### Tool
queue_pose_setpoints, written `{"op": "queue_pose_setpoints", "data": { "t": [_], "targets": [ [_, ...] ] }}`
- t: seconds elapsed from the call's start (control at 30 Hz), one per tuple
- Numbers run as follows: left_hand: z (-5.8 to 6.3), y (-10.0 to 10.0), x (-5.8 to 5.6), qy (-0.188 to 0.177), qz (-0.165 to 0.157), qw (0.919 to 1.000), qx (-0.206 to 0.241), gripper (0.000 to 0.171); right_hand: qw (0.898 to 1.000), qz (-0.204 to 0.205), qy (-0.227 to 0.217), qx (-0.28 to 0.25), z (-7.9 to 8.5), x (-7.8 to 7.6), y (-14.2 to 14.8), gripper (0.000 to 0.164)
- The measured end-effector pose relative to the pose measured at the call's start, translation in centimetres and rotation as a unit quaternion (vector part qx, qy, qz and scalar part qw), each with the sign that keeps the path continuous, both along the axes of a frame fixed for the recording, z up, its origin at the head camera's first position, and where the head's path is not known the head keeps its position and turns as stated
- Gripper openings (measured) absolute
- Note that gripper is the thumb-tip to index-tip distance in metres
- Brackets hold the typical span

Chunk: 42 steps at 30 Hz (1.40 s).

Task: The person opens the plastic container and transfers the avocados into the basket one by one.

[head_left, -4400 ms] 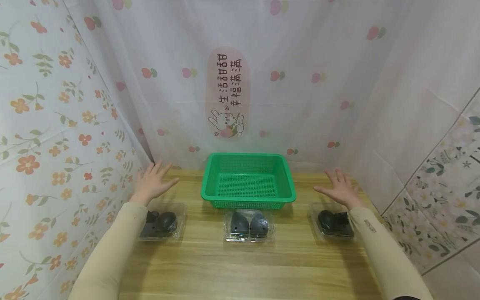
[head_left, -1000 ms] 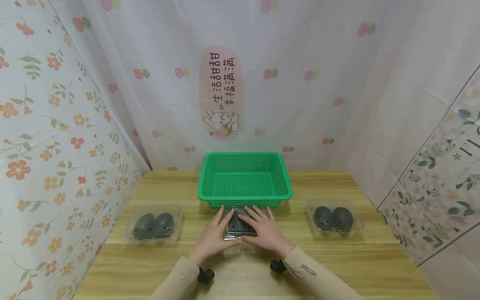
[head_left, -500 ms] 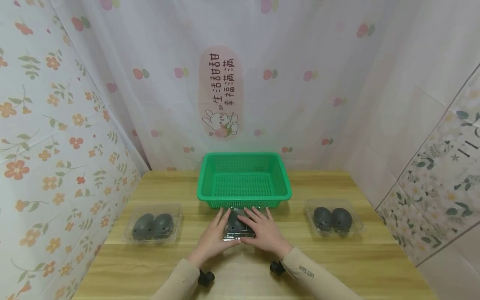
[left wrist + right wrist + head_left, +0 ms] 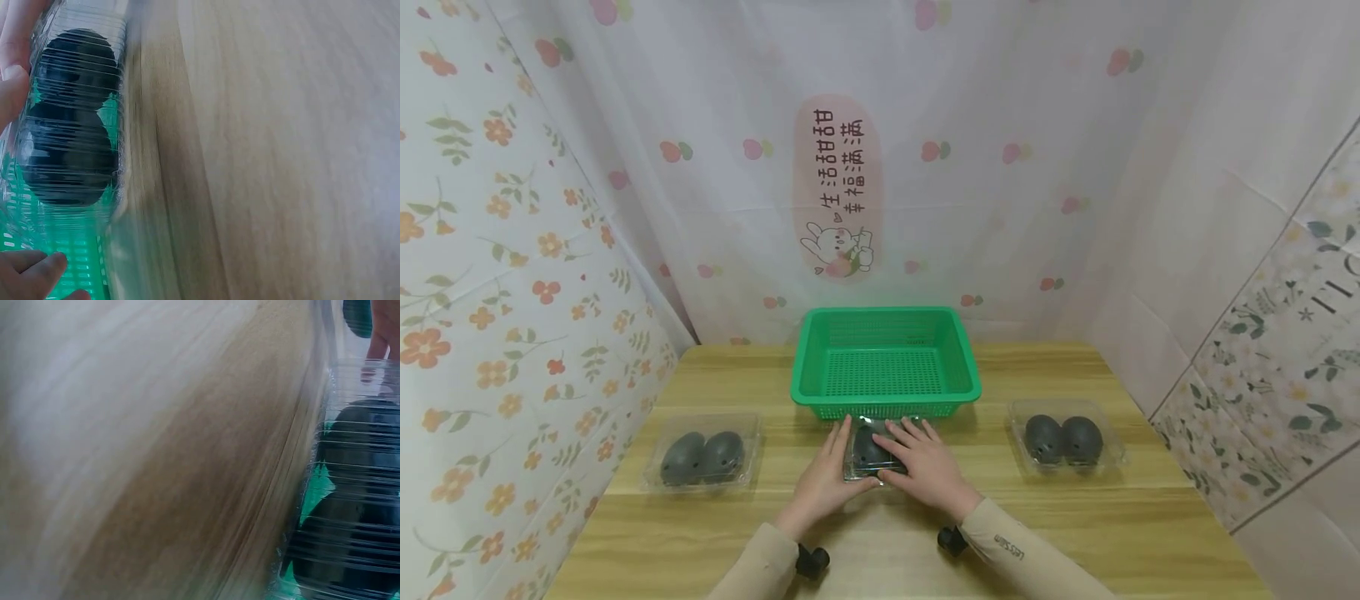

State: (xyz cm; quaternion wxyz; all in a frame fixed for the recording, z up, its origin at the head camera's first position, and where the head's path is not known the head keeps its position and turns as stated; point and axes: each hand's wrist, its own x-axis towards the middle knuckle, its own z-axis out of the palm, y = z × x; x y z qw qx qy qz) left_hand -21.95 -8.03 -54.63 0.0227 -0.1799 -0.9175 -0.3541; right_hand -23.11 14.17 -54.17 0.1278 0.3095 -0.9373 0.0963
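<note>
L hand [image 4: 823, 486] & R hand [image 4: 931, 472], wide apart secs ago, now both on mid box [image 4: 867, 452] w/ fingers spread, thumbs by its near edge, so contact's made but it's prob. unlifted, just btwn them & basket [image 4: 886, 400].

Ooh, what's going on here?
Someone has their left grip and right grip on the middle box. It's see-through, with two dark things inside, though I can't tell what they are. It sits on the table, just in front of the green basket. The left box and right box hold dark things too, and nobody is touching them. None of the boxes is in the basket.
</note>
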Motion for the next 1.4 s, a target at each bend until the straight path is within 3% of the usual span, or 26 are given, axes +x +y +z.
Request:
{"op": "queue_pose_setpoints", "data": {
  "t": [0.53, 0.93, 1.4],
  "targets": [
    [-0.4, 0.0, 0.1, 0.0, 0.008, 0.9998, 0.02, 0.107, 0.999, 0.013, 0.04, 0.031, -0.3, -0.1, -0.2, 0.051],
    [-1.0, 0.2, 0.0, 0.032, 0.005, 0.9994, 0.01, 0.099, 0.997, 0.021, 0.066, 0.027, -0.2, -0.1, -0.3, 0.042],
    [-0.8, 0.7, 0.2, 0.036, 0.016, 0.9991, 0.014, 0.093, 0.995, 0.03, 0.092, 0.022, -0.2, -0.3, -0.3, 0.037]
  ]
}}
